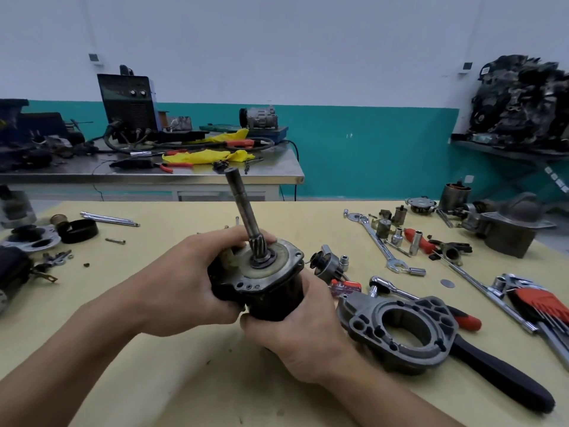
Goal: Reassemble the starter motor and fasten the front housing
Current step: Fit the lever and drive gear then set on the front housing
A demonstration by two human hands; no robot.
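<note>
- The left hand (184,285) is curling its fingers round the upper left side of the black cylindrical metal starter motor body (271,295), and the right hand (295,334) is gripping the lower barrel from the right and underneath. Both hands are holding it above the pale yellow tabletop (154,380), near the front middle.
- A greasy, dull tan round plate (278,257) is capping the body's upper end, inside a dark flange with small bolt holes.
- The smooth grey steel shaft (243,211) is rising from that plate, with gear teeth cut round its base. Its long axis is standing near upright, the tip leaning slightly left and away from the person.
- The grey cast-metal front housing (400,331), rough-textured with a large round opening, is lying flat just right of the right hand, partly covering a long black tool handle (505,383).
- A chrome combination wrench (378,241), loose sockets and a red hex key set (542,303) are lying farther right.
</note>
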